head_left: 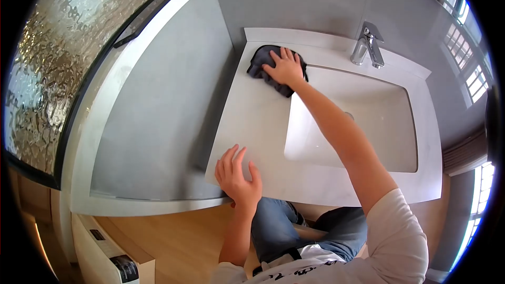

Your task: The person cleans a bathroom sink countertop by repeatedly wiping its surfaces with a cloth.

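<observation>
Dark cloth (259,63) lies beneath spread right hand (286,68)

To the right of the right fingers, a white sink (381,121) shows its drain (348,114) beside the crossing forearm (329,121); a chrome tap (361,50) stands farther right. The right fingers fan out, palm down on the rumpled cloth atop the pale bench (252,115). Nearer the body, the left hand (239,181) has loosely parted, slightly curled fingers, gripping nothing; whether they touch the bench cannot be told.

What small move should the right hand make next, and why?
Probably draw the dark cloth forward: the right hand lies spread on top of it near the countertop's back-left corner, and the surface left of the sink runs forward from there toward the left hand.
</observation>
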A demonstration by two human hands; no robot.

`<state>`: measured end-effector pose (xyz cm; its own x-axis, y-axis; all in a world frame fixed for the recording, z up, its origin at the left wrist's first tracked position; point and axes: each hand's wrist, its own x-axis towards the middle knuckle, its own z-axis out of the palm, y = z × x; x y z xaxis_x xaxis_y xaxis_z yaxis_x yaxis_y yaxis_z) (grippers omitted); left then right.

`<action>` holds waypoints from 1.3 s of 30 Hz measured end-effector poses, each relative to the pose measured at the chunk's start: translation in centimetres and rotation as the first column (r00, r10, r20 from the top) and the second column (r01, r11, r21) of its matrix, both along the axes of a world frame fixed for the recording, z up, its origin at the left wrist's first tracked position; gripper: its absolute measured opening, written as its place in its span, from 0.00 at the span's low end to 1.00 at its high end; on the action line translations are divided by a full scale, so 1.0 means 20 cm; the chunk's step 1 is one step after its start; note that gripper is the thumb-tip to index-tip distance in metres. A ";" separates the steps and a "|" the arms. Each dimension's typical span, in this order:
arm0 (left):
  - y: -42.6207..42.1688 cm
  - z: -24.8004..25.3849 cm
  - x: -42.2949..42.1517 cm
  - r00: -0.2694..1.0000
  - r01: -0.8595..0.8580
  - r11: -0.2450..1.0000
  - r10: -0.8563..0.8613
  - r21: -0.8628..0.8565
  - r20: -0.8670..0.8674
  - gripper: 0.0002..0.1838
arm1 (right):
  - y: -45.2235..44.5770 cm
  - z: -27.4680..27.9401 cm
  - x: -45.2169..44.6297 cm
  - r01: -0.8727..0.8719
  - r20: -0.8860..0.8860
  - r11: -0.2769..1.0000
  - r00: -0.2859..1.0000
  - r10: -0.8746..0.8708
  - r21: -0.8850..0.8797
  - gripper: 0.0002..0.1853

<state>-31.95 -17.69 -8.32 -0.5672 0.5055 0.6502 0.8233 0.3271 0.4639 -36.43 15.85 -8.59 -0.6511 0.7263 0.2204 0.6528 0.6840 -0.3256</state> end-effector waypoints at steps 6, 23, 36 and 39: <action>0.00 -0.04 -0.01 1.000 -0.014 0.993 0.017 0.113 -0.020 0.18 | 0.07 -0.01 -0.04 0.022 0.058 0.999 0.998 -0.025 0.044 0.39; -0.05 -0.24 0.14 0.960 0.226 0.891 -0.137 0.394 -0.243 0.25 | -1.22 0.02 0.32 -0.851 -0.019 0.524 0.524 0.852 0.028 0.32; -0.01 -0.21 0.06 0.975 0.146 0.904 -0.061 0.402 -0.215 0.21 | -0.19 -0.07 0.18 -0.003 -0.111 1.000 0.994 0.006 0.027 0.38; 0.01 -0.21 0.05 0.971 0.156 0.899 -0.064 0.408 -0.231 0.20 | -0.06 -0.02 0.09 0.163 -0.015 0.987 0.987 -0.162 0.010 0.38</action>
